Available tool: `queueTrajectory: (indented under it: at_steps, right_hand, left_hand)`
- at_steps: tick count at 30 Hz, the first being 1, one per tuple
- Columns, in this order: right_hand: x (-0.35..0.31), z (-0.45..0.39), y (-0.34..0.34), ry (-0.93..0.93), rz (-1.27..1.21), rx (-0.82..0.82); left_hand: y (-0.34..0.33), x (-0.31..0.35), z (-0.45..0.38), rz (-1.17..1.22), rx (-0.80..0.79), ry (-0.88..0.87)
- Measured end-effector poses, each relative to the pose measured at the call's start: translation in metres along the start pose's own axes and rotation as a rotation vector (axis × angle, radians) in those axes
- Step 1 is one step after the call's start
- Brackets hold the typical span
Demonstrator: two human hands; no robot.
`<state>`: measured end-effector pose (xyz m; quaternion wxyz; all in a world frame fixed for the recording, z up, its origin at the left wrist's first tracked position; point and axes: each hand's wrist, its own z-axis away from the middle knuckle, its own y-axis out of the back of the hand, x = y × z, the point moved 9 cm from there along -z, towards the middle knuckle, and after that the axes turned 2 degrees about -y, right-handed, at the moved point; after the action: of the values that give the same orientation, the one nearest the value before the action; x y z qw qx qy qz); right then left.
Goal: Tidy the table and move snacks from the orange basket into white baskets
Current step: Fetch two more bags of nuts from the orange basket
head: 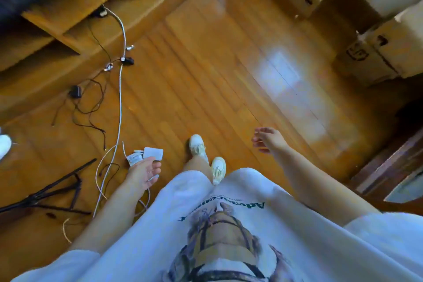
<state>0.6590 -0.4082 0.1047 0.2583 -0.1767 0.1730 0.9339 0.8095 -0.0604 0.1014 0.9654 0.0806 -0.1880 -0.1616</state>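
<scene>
Walking comes first: left hand [146, 170] and right hand [269, 139] hang relaxed, holding nothing; step around floor cables [120, 89].

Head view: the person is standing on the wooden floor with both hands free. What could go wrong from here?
1. Loose cables trail across the floor just left of the white shoes; a step that way could snag one.
2. The white adapter lies beside the left hand and could be trodden on.
3. The black folded stand on the floor is another trip hazard.
</scene>
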Motion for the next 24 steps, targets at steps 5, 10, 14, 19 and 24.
queueTrajectory:
  at_steps: [5, 10, 14, 19, 24]
  right_hand:
    - [-0.088, -0.031, -0.017, 0.074, 0.057, -0.107]
    - [-0.153, -0.066, -0.005, 0.048, 0.038, -0.099]
    - [-0.187, -0.085, 0.030, -0.060, -0.087, -0.003]
    - [-0.218, -0.111, 0.064, -0.128, -0.234, 0.098]
    - [-0.235, -0.135, 0.096, -0.214, -0.299, 0.226]
  left_hand:
    - [0.007, 0.017, -0.019, 0.071, 0.061, 0.135]
    - [-0.018, 0.077, -0.060, 0.100, 0.038, 0.136]
    - [-0.061, 0.159, -0.076, 0.089, 0.016, 0.124]
    - [-0.147, 0.291, -0.074, -0.020, -0.082, -0.001]
    - [-0.230, 0.392, -0.073, -0.156, -0.175, -0.139]
